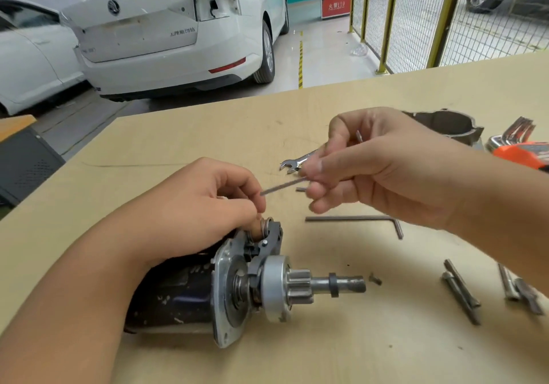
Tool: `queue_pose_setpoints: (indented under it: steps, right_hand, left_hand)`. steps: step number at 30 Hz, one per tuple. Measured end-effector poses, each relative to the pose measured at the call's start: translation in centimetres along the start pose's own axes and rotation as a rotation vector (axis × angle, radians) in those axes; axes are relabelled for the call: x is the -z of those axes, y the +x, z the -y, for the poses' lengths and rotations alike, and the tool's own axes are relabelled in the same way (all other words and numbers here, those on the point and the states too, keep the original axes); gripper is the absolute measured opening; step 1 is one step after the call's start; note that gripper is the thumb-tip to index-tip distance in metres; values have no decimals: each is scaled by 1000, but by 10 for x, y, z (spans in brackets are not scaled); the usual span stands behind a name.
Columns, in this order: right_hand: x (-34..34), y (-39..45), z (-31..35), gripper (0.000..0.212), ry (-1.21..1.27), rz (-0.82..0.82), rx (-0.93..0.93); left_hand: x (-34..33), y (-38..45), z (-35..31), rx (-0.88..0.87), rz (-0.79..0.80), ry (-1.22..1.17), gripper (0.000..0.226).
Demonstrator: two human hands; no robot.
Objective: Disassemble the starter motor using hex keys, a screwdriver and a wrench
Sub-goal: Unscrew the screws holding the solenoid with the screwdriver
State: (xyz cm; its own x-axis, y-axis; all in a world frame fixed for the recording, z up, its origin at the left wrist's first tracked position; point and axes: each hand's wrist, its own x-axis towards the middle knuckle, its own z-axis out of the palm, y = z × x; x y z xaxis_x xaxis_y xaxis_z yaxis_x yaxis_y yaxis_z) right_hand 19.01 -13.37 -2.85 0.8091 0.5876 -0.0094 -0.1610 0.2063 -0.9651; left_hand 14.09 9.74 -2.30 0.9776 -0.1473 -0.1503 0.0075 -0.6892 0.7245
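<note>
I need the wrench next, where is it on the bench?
The wrench lies on the table past the right hand, its open end poking out left of the fingers.

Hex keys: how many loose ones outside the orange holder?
2. One hex key is pinched in the right hand, above the table. One larger L-shaped hex key lies on the table right of the starter motor. More may sit hidden behind the hand.

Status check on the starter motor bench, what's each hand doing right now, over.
Right hand pinching a hex key, off the table. Left hand gripping the top of the starter motor. Spare hex key and wrench lie beyond; nothing blocking.
</note>
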Motion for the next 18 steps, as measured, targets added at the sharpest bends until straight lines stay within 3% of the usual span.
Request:
queue_pose_setpoints:
  steps: [2, 4, 8, 10, 18]
  right_hand:
    - [-11, -4, -9, 28, 39, 90, -25]
    - [-20, -6, -18, 25, -73, 87, -35]
    - [-27, -5, -27, 10, -747, 31, 15]
    - [-27, -6, -24, 7, -928, 10, 48]
    - [-23, -8, -15, 13, -880, 22, 14]
  left_hand:
    - [3, 1, 2, 2, 1, -75, 17]
    - [6, 2, 6, 16, -8, -125, 22]
    - [10, 1, 8, 6, 16, -108, 23]
    - [11, 0, 7, 1, 32, -90, 24]
    - [11, -1, 4, -43, 20, -31, 28]
